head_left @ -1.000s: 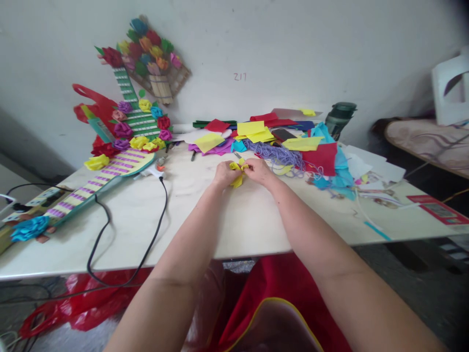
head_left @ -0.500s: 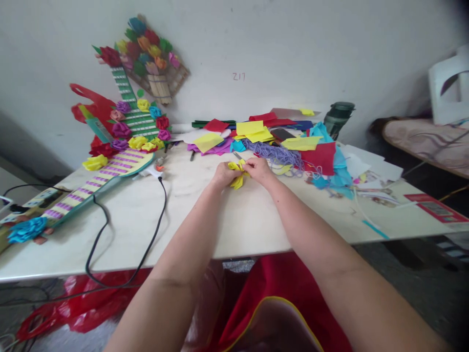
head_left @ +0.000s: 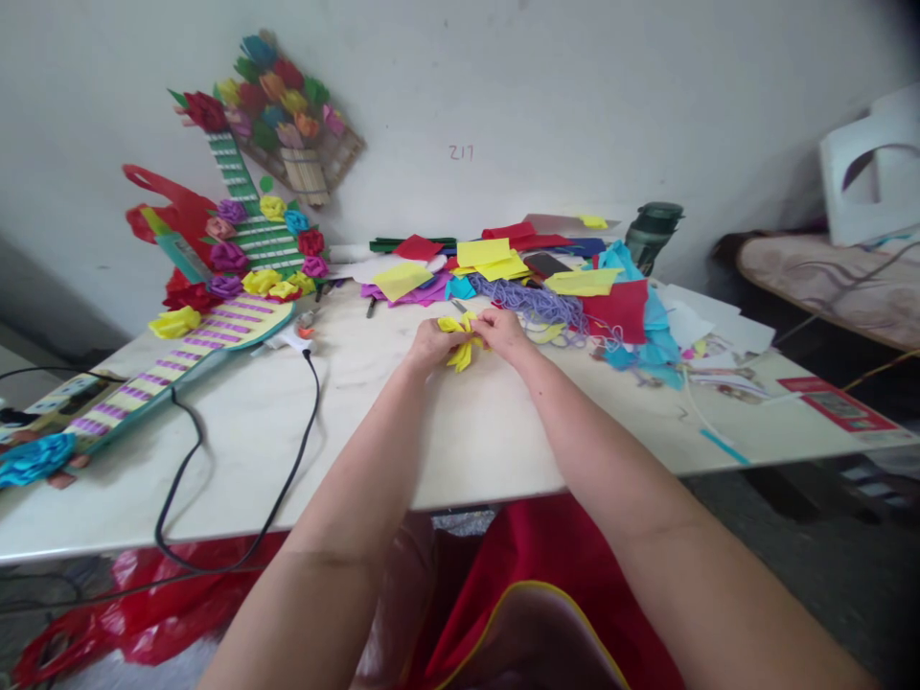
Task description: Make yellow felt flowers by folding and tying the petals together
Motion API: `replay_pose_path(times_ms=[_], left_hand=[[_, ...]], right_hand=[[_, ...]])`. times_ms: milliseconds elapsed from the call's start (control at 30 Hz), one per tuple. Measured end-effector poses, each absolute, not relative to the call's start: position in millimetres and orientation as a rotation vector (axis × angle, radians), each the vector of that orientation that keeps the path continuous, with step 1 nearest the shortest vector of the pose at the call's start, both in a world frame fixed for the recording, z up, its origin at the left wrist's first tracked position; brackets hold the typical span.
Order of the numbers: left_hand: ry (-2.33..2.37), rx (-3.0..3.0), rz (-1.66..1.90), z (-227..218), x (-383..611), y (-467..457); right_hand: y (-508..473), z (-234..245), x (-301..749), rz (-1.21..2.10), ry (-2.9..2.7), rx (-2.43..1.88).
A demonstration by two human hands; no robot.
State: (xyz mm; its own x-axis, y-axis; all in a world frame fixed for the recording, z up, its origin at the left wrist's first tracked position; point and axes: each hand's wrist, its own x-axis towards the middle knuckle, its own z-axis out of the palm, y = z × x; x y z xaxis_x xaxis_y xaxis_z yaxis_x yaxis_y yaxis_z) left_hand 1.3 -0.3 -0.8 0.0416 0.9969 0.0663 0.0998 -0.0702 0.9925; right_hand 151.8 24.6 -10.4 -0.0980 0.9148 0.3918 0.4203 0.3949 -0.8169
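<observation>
Both of my hands meet over the middle of the pale table [head_left: 460, 431]. My left hand [head_left: 429, 345] and my right hand [head_left: 501, 333] are closed in a pinch on a small folded piece of yellow paper [head_left: 460, 343], held just above the tabletop. Right behind them lies a heap of coloured paper squares [head_left: 495, 261] in yellow, red, purple and blue, with a bundle of purple yarn [head_left: 536, 302] beside my right hand.
A paper-flower craft board [head_left: 216, 316] lies at the left, and another one [head_left: 287, 125] leans on the wall. A black cable [head_left: 287, 460] runs from a glue gun [head_left: 306, 326]. A dark green bottle [head_left: 651, 235] stands at the back right. Red cloth [head_left: 546, 594] covers my lap.
My hands stay pinched on the yellow paper with only small finger movements. The view has shifted slightly, so everything sits a little further left.
</observation>
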Motion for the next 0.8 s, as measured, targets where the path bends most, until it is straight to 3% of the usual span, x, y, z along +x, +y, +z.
replay_pose_path(times_ms=[233, 800], left_hand=[[1.171, 1.346, 1.162, 3.5, 2.0, -5.7], [1.341, 1.404, 1.182, 1.7, 4.4, -3.9]], right_hand=[[23.2, -11.3, 152.3, 0.482, -1.716, -1.192], [22.5, -11.2, 151.7, 0.455, -1.732, -1.213]])
